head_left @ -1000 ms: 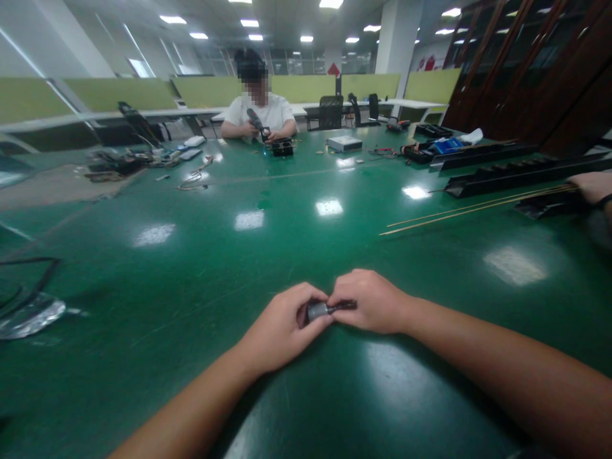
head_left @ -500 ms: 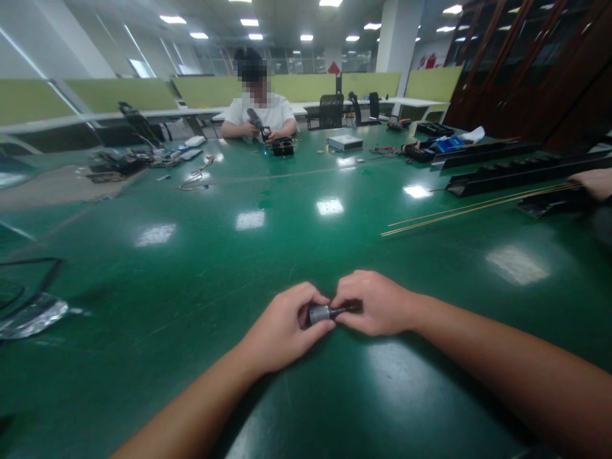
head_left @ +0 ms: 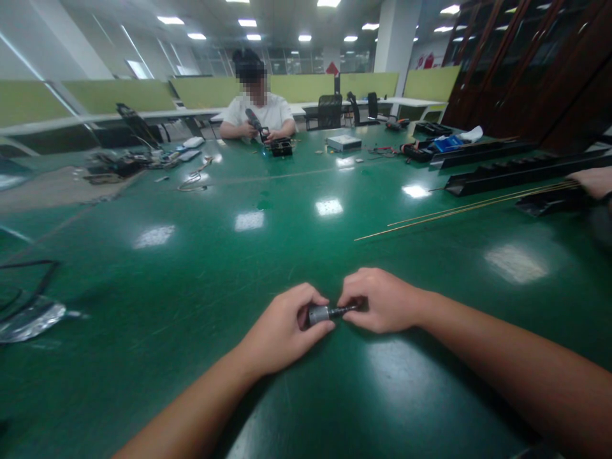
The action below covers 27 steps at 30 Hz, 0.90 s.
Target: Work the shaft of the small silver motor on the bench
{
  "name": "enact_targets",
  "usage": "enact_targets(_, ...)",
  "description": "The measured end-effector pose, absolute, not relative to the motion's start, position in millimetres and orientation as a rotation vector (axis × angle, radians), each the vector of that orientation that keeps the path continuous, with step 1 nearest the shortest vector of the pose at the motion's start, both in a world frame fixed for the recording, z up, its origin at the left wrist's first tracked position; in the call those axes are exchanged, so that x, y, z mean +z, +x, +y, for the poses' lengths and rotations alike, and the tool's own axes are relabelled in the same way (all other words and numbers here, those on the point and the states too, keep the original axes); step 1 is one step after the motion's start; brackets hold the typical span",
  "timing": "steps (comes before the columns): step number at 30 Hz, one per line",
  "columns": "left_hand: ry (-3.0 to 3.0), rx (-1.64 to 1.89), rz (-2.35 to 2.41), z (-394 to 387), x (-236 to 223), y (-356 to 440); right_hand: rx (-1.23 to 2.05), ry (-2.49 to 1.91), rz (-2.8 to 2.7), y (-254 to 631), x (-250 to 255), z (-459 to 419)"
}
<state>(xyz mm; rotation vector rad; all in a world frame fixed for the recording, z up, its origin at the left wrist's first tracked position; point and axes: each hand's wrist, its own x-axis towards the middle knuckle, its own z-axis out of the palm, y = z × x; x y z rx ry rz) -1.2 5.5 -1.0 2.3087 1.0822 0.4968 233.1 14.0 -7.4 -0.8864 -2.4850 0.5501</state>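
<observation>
My left hand point(head_left: 287, 328) grips a small cylindrical part point(head_left: 319, 313) with a grey metallic body. A narrower black stem points from its right end toward my right hand point(head_left: 382, 301). The thumb and fingers of my right hand are closed around the tip of that stem, which they partly hide. Both hands are low over the green tabletop point(head_left: 201, 274), close together. What exactly the part is, I cannot make out.
At the right, another person's hand point(head_left: 593, 182) holds thin brass-coloured rods point(head_left: 430, 218) beside long black channels point(head_left: 521, 172). Across the table a person point(head_left: 258, 115) works with a tool. A grey box point(head_left: 344, 142) and cables point(head_left: 194, 182) lie farther back.
My right hand has shifted slightly right along the stem, and more of the stem shows. One brass-coloured rod now reaches farther left. My left hand stays put.
</observation>
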Motion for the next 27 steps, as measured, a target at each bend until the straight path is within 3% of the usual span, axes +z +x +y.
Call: enact_targets(27,2.296,0.475,1.104,3.8,1.3,-1.4,0.583,-0.955,-2.516,241.5,-1.8,15.5)
